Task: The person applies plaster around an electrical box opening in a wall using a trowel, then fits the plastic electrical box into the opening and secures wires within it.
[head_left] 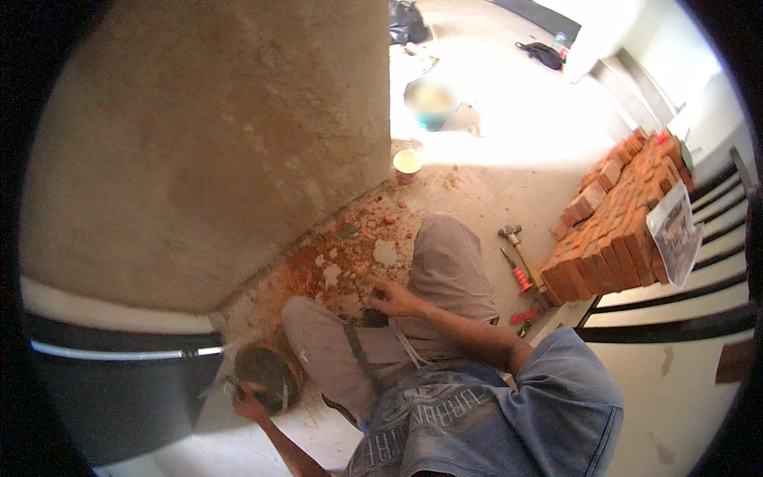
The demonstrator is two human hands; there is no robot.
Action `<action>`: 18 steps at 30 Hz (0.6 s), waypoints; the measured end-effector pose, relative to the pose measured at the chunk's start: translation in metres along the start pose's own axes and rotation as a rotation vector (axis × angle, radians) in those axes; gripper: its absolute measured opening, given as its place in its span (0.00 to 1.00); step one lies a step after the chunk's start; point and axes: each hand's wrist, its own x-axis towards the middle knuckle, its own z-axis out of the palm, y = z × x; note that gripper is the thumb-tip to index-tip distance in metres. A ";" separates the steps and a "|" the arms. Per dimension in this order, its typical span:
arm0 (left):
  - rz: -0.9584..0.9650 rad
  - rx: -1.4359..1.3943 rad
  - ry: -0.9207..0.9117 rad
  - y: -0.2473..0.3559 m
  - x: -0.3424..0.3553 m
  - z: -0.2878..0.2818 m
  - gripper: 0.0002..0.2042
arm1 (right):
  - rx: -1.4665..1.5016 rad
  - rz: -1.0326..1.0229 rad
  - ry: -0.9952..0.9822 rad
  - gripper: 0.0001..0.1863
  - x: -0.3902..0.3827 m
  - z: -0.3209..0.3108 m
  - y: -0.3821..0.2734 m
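My left hand (250, 404) is at the lower left, beside a round dark bucket (274, 374) on the floor. Its fingers are closed at the bucket's near-left rim, around something small and pale that I cannot make out. My right hand (391, 299) hangs between my bent knees, above the rubble-strewn floor. Thumb and fingers there are curled but apart, with nothing visible between them. Reddish rubble (342, 258) and flat grey chips lie along the foot of the plastered wall (238, 143).
Right of my knee lie a hammer (523, 258), a red-handled chisel (519, 274) and another red-handled tool (524, 316). Stacked bricks (608, 230) stand beside a black railing (675, 306). A small yellow-topped tub (407, 164) sits past the wall corner; bags (407, 22) lie farther back.
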 end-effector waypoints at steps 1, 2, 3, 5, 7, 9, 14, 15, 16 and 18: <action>0.018 -0.049 -0.066 -0.045 0.023 -0.034 0.17 | 0.012 0.058 0.043 0.28 0.004 0.016 -0.011; 0.024 -0.119 -0.171 -0.088 0.036 -0.051 0.15 | 0.068 0.090 -0.034 0.25 -0.002 0.005 -0.013; 0.302 0.432 0.076 -0.178 0.050 -0.146 0.15 | 0.047 0.176 -0.156 0.24 0.009 0.031 -0.038; 0.132 0.018 0.001 -0.045 0.085 -0.058 0.16 | -0.013 0.001 0.148 0.20 -0.011 -0.009 0.036; 0.019 -0.529 0.058 -0.016 0.081 -0.077 0.16 | 0.227 0.052 0.104 0.20 -0.015 0.003 0.026; -0.040 -0.821 0.069 0.006 0.077 -0.102 0.16 | 0.192 0.029 0.097 0.20 -0.016 0.005 0.014; 0.114 0.372 -0.061 0.065 0.093 -0.067 0.19 | 0.062 -0.084 0.172 0.16 -0.009 -0.010 0.044; 0.161 0.367 -0.043 0.053 0.079 -0.067 0.19 | 0.165 0.244 -0.071 0.19 -0.015 -0.027 -0.015; 0.210 0.324 -0.039 0.036 0.062 -0.054 0.20 | -0.007 0.320 -0.079 0.23 -0.016 -0.027 0.002; 0.256 0.341 0.029 0.013 0.042 -0.042 0.20 | 0.075 -0.060 0.090 0.25 -0.009 -0.026 0.000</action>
